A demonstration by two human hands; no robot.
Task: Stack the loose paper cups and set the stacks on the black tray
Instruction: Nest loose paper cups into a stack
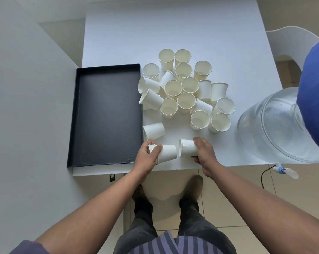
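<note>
My left hand [147, 155] grips a short stack of white paper cups [167, 153] lying on its side, rims to the left, base to the right. My right hand [203, 153] holds a single paper cup [187, 148] on its side, its open mouth facing the stack's base with a small gap between them. One loose cup [154, 131] lies tipped just beyond my left hand. A pile of several loose cups [186, 88], some upright and some tipped, covers the table's middle. The black tray [107, 114] sits at the left with nothing in it.
A large clear water jug [276, 125] with a blue cap and a tap stands at the table's right edge, close to my right hand. A white chair [290, 41] is at the far right. The white table [173, 30] reaches far back.
</note>
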